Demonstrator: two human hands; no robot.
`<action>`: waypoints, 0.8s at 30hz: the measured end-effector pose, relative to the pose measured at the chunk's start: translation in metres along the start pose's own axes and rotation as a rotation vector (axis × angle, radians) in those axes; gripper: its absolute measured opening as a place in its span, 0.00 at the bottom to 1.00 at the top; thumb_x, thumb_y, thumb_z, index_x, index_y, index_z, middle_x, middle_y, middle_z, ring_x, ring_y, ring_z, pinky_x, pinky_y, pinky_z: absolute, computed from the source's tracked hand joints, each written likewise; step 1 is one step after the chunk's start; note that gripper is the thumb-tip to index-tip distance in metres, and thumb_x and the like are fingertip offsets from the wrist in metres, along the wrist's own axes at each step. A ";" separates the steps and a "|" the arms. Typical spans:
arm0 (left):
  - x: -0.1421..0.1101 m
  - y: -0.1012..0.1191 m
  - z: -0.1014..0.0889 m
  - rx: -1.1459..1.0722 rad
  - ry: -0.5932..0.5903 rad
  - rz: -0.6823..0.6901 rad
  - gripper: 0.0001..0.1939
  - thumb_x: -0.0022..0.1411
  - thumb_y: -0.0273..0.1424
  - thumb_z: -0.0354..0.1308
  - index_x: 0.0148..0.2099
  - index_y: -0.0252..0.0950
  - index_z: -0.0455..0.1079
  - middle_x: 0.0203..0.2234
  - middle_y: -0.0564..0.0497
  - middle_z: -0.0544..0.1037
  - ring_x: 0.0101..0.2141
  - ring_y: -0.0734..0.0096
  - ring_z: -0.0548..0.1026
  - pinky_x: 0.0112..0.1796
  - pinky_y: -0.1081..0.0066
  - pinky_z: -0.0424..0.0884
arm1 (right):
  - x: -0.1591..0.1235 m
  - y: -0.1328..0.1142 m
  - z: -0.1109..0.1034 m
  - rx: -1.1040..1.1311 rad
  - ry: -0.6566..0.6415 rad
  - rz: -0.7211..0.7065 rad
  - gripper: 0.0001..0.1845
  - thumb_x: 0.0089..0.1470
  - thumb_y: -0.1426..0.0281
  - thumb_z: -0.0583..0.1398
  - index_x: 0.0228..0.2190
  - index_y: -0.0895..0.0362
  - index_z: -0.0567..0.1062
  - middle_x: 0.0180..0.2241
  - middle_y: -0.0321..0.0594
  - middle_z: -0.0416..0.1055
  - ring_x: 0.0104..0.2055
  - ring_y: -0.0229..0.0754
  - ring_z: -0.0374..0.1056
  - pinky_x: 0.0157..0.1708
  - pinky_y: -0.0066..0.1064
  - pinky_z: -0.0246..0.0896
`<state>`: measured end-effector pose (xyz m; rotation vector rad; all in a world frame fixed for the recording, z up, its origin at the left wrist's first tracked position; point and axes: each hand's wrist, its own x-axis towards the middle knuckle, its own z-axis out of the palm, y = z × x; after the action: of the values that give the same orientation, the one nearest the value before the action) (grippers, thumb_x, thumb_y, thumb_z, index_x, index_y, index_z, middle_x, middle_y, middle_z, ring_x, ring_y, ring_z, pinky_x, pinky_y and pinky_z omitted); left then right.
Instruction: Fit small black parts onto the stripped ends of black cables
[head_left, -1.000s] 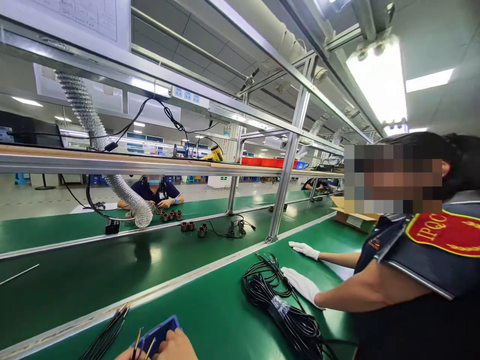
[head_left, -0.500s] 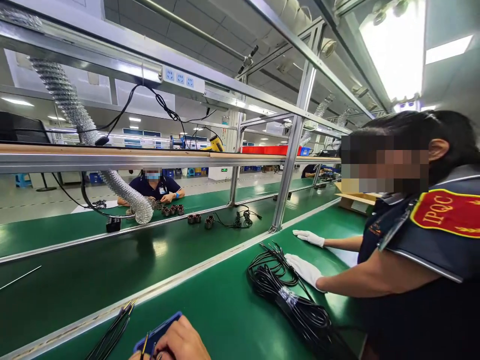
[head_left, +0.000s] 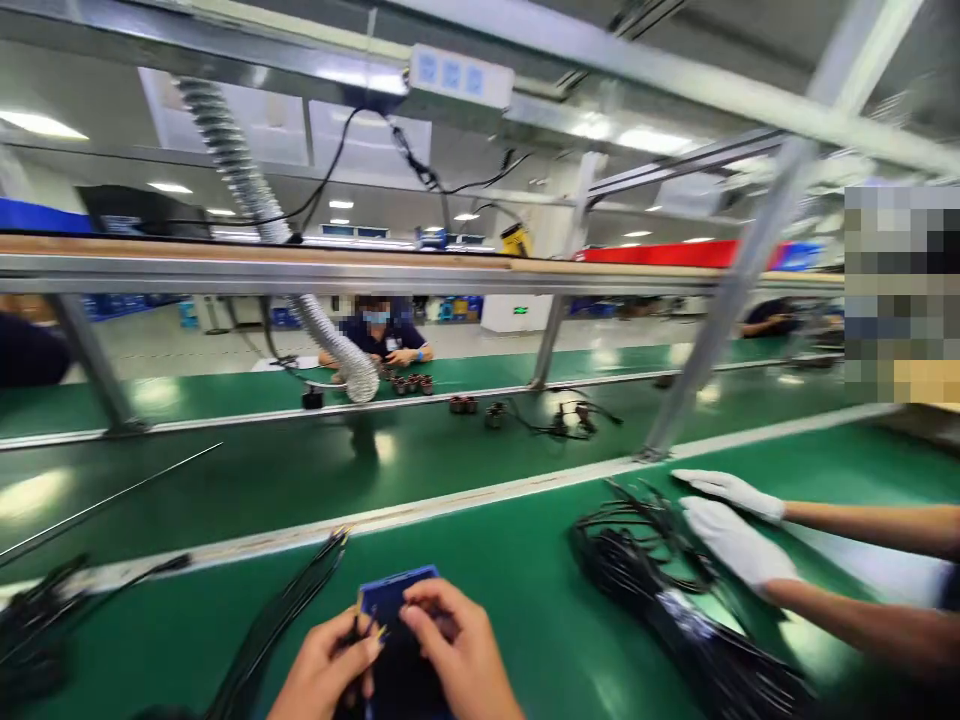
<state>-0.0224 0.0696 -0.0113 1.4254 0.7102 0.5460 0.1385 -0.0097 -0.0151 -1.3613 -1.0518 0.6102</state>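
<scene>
Near edge of the green bench [head_left: 525,590], two bare hands over a small blue bin [head_left: 403,660]. Left hand [head_left: 326,660] at the bin's left side, fingers closed on a yellow-tipped wire [head_left: 382,634]; its tip points right, over the bin. Right hand [head_left: 469,645] at the right side, thumb and forefinger drawn close together; cannot tell whether anything is between them.

Left of the bin, on the bench: a bundle of black wires [head_left: 281,625], bright ends toward the far side. Farther left, dark cables [head_left: 45,620], blurred. Right of the bin: a large coil of black cable [head_left: 637,590], banded with a pale wrap [head_left: 686,612]. Just beyond its right side, a co-worker's two white gloves [head_left: 742,545], fingers extended; contact with the coil unclear.

Far side: another person [head_left: 386,340] in dark top and blue mask, behind small metal rings [head_left: 412,384].

Writing: a green lit sign [head_left: 520,310] on the far pale block, too small to read. Power strip [head_left: 461,77] overhead, three blue-marked sockets, markings smeared. Shelf [head_left: 442,272]: red bins [head_left: 660,255], yellow tool [head_left: 515,240]; lettering indistinct.
</scene>
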 end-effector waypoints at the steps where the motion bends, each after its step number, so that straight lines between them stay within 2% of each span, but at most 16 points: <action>1: -0.001 0.003 0.002 -0.011 0.011 0.009 0.29 0.48 0.58 0.65 0.30 0.35 0.68 0.18 0.56 0.67 0.21 0.74 0.63 0.23 0.75 0.58 | -0.002 0.000 0.001 0.094 -0.007 0.078 0.16 0.53 0.56 0.65 0.35 0.55 0.81 0.30 0.41 0.79 0.28 0.41 0.72 0.26 0.26 0.66; 3: -0.002 0.008 0.005 -0.042 0.011 0.006 0.28 0.47 0.56 0.66 0.29 0.35 0.66 0.20 0.57 0.65 0.22 0.75 0.64 0.24 0.75 0.60 | -0.004 0.004 0.003 0.211 -0.004 0.161 0.21 0.48 0.51 0.68 0.33 0.55 0.82 0.30 0.41 0.79 0.27 0.40 0.71 0.24 0.25 0.65; 6: -0.003 0.010 0.007 -0.078 0.010 0.016 0.29 0.46 0.57 0.67 0.28 0.35 0.65 0.22 0.57 0.62 0.22 0.76 0.62 0.25 0.74 0.61 | -0.005 0.015 0.006 0.238 -0.032 0.179 0.21 0.46 0.50 0.69 0.31 0.55 0.83 0.30 0.43 0.80 0.28 0.41 0.72 0.25 0.26 0.68; 9: -0.003 0.010 0.006 -0.077 0.000 0.032 0.30 0.45 0.58 0.66 0.28 0.35 0.64 0.23 0.57 0.61 0.22 0.77 0.61 0.24 0.74 0.60 | -0.004 0.024 0.005 0.207 -0.066 0.164 0.19 0.46 0.52 0.70 0.31 0.55 0.84 0.29 0.43 0.80 0.26 0.41 0.71 0.25 0.26 0.69; 17: -0.003 0.010 0.004 -0.075 -0.003 0.003 0.32 0.44 0.60 0.66 0.29 0.34 0.65 0.22 0.57 0.63 0.22 0.78 0.63 0.24 0.75 0.59 | -0.007 0.030 0.013 0.147 -0.021 0.063 0.17 0.49 0.53 0.69 0.30 0.55 0.83 0.27 0.42 0.80 0.23 0.40 0.72 0.22 0.24 0.68; 20: -0.002 0.004 0.003 -0.070 0.006 -0.027 0.34 0.43 0.61 0.66 0.31 0.34 0.66 0.21 0.57 0.65 0.22 0.77 0.65 0.23 0.75 0.59 | -0.009 0.027 0.016 0.089 -0.007 -0.037 0.14 0.52 0.56 0.67 0.29 0.54 0.83 0.26 0.41 0.79 0.24 0.40 0.73 0.23 0.23 0.69; 24: -0.001 0.000 0.002 -0.074 0.011 -0.018 0.33 0.45 0.60 0.65 0.34 0.33 0.68 0.21 0.58 0.64 0.20 0.79 0.63 0.21 0.76 0.57 | -0.006 0.023 0.010 -0.037 -0.063 -0.264 0.09 0.58 0.64 0.63 0.34 0.51 0.84 0.34 0.43 0.81 0.38 0.45 0.78 0.39 0.28 0.73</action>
<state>-0.0212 0.0678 -0.0111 1.3465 0.7042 0.5616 0.1325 -0.0062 -0.0397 -1.2146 -1.2751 0.4414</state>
